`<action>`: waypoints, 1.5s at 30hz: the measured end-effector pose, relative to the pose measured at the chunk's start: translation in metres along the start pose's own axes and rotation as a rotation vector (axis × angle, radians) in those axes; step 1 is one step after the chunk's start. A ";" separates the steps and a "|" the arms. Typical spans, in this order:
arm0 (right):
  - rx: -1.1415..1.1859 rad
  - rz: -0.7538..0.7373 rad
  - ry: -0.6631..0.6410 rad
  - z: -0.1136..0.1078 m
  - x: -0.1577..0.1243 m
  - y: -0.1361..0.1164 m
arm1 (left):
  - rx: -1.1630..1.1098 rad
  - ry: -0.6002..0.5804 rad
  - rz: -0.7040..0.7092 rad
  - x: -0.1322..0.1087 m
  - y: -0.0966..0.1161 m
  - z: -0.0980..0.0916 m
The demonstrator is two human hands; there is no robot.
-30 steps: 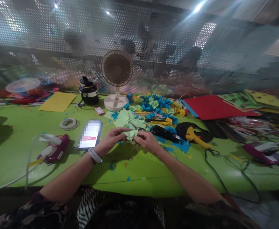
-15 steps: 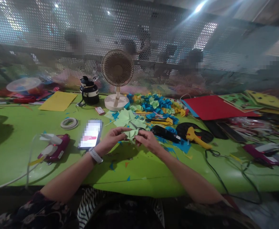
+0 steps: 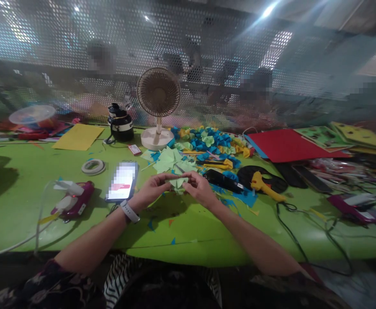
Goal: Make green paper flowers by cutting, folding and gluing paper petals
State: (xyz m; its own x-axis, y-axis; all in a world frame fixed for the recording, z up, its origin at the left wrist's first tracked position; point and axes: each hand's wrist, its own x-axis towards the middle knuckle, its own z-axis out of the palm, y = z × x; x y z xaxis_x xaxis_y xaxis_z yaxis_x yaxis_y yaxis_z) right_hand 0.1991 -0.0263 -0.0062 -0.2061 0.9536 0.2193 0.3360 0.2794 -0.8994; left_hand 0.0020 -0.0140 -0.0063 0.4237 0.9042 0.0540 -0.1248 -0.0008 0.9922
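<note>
Closest to me, the dark flowered sleeve (image 3: 46,285) ran off the lower edge of view, and the striped cloth (image 3: 118,274) in the lap was partly lost in shadow. Over the green counter (image 3: 194,234), the left hand (image 3: 152,189) and right hand (image 3: 200,189) met with a narrow grip, thumbs and fingers pinching the folded green paper (image 3: 178,184) between them. The fingertips covered both its ends, so I couldn't make out its full outline. What showed was pale, small and creased, with pointed flaps fanning out. Its longer axis seemed to run from hand to hand, the flaps narrowing down toward the person; the finer folds were too small to read. Just beyond lay pale green sheets (image 3: 171,159), partly behind the fingers, then a heap of folded pieces (image 3: 210,139) in blue, yellow and green. Farther off, behind the fan (image 3: 158,92), figures blurred through a perforated screen (image 3: 207,38).
</note>
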 end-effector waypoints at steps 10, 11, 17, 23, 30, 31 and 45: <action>-0.484 -0.614 0.111 -0.001 -0.003 0.003 | -0.118 -0.007 0.037 0.000 0.000 0.002; -0.485 -0.617 0.111 -0.001 -0.004 0.003 | -0.141 -0.015 0.037 0.000 -0.001 0.003; -0.421 -0.624 0.160 0.001 -0.004 0.002 | -0.233 0.011 0.017 0.000 -0.004 0.007; -0.405 -0.725 0.178 0.002 -0.001 0.004 | -0.362 0.026 -0.044 -0.003 -0.004 0.011; -0.728 -0.767 0.104 -0.004 -0.003 -0.001 | -0.413 0.084 -0.096 -0.005 -0.001 0.012; -0.770 -0.785 0.102 -0.004 -0.004 -0.001 | -0.411 0.091 -0.098 -0.005 -0.001 0.012; -0.853 -0.833 0.043 0.003 -0.003 0.005 | -0.411 0.165 -0.094 -0.006 0.002 0.014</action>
State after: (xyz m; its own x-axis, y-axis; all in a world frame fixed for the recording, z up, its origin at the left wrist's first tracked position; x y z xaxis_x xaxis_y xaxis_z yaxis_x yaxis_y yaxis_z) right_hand 0.1990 -0.0279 -0.0119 -0.6244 0.4422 0.6439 0.6194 0.7826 0.0632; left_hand 0.0121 -0.0251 -0.0034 0.3054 0.9483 -0.0859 -0.4525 0.2240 0.8632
